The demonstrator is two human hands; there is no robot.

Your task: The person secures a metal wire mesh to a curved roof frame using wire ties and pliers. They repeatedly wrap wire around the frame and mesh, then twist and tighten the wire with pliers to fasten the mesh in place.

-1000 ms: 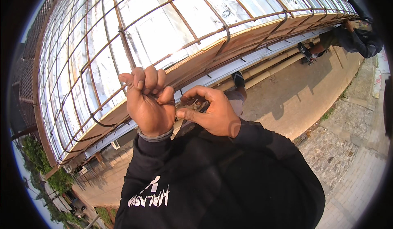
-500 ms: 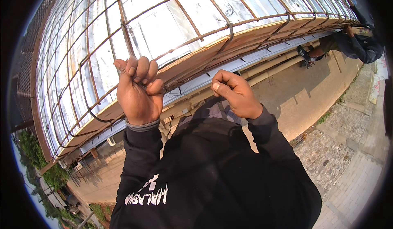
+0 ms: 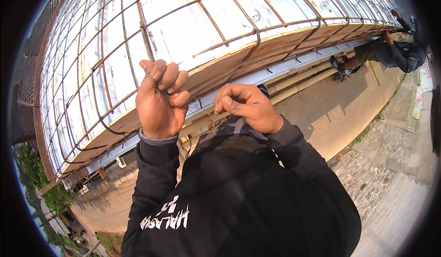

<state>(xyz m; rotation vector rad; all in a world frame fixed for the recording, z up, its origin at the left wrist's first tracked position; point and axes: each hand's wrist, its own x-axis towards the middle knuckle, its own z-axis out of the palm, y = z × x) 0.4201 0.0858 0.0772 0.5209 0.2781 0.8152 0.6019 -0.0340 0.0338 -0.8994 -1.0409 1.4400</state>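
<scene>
My left hand (image 3: 163,98) is raised palm-up with its fingers curled closed. Thin dark tie wires (image 3: 196,103) stick out from it toward the right hand. Just to the right, my right hand (image 3: 251,107) is closed in a pinch, thumb against forefinger; what lies between the fingertips is too small to make out. Both hands hover in front of a grid of rusty rebar (image 3: 197,0), touching none of it as far as I can see. Beyond the hands, a hooked bar end (image 3: 258,39) bends down over the wooden edge board (image 3: 229,71).
Shiny metal sheeting (image 3: 177,32) lies beneath the rebar. Bent bar ends stick out along its near edge. Tan pipes or beams (image 3: 303,81) run below it. At the far right another person (image 3: 399,50) in dark clothes is at the same edge. Paving (image 3: 381,211) lies far below.
My right hand has moved left, closer to the left hand. The left hand has shifted slightly right, and fewer wires show between them. The other person has moved a little.
</scene>
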